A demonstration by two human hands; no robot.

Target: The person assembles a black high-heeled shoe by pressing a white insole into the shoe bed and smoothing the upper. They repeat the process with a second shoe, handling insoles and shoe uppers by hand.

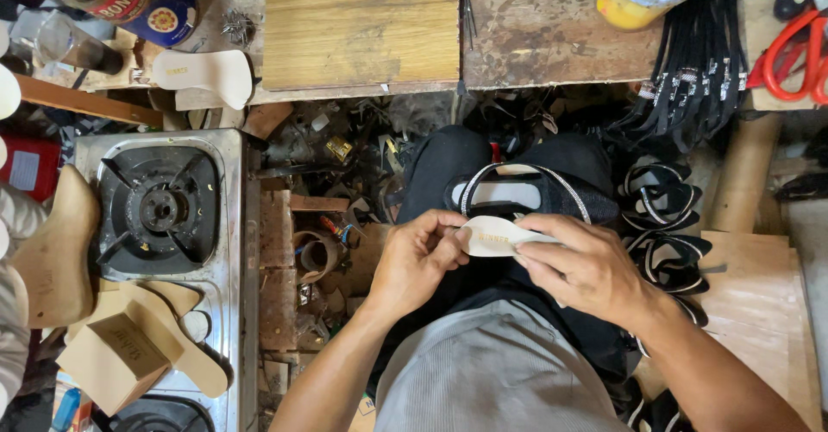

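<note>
Both hands meet over the lap at the centre of the view, pinching a cream insole (496, 236): the left hand (420, 259) has its fingers (448, 225) closed narrow on the insole's 9 o'clock end, while the right hand (586, 268) grips the 3 o'clock end with fingers curled over its edge. Just beyond the insole, at 12 o'clock, a black sandal upper (526, 192) with a studded strap lies on the knees, and a gas stove (164, 216) stands at 9 o'clock below the wooden bench (362, 27)

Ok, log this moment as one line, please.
left hand: pinching insole end | right hand: gripping insole's other end | shoe upper: on lap, beyond the insole | stove: to the left
</note>
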